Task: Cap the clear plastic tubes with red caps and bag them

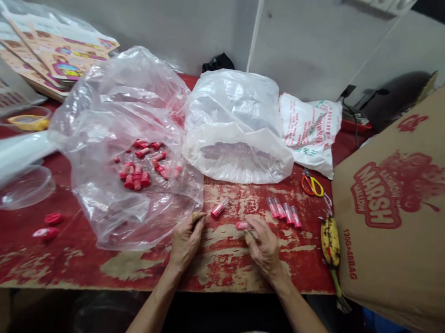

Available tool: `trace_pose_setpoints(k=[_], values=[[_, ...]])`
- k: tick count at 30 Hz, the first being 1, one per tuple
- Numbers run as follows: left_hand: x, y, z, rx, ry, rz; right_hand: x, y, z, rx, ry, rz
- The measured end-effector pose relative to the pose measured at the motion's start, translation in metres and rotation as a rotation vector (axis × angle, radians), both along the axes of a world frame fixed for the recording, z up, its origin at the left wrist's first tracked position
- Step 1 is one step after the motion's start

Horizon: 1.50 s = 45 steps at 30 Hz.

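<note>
My left hand rests on the red-painted, worn wooden table, its fingers curled and nothing clearly visible in them. It lies beside a large clear plastic bag holding loose pink-red pieces. My right hand pinches a small pink-capped tube at its fingertips. A single tube lies between my hands. To the right of my right hand lies a short row of several clear tubes with pink ends.
A second clear bag and a printed white bag stand behind my hands. Orange-and-yellow scissors and a spotted banana lie right, beside a tilted cardboard Marshmallow box. Printed cards and a clear plastic bowl sit left.
</note>
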<state>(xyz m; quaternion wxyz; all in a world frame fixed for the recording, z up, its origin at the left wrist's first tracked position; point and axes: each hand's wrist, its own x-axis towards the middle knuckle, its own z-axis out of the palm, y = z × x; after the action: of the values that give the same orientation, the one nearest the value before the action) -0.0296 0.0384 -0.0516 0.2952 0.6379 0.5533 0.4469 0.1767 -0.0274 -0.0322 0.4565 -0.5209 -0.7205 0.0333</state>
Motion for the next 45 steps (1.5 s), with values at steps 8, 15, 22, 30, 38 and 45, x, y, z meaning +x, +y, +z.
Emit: trace_pose_setpoints(k=[8,15,22,30,38,45], values=[[-0.002,0.002,-0.001,0.02,0.019,-0.001,-0.002,0.005,-0.002,-0.089,-0.002,0.059],[-0.001,0.002,0.001,0.011,0.02,-0.006,0.0,0.004,-0.005,-0.154,0.02,-0.006],[0.001,-0.001,0.004,-0.019,-0.005,-0.005,-0.002,0.004,-0.018,-0.302,0.221,0.003],[0.002,-0.001,0.0,-0.013,-0.03,-0.008,0.002,0.002,-0.006,-0.526,1.082,0.087],[0.002,-0.001,0.004,-0.006,-0.019,-0.017,-0.001,0.0,-0.008,-0.358,0.824,-0.005],[0.001,0.0,0.001,-0.008,-0.007,0.009,0.005,0.002,-0.017,-0.133,0.073,-0.042]])
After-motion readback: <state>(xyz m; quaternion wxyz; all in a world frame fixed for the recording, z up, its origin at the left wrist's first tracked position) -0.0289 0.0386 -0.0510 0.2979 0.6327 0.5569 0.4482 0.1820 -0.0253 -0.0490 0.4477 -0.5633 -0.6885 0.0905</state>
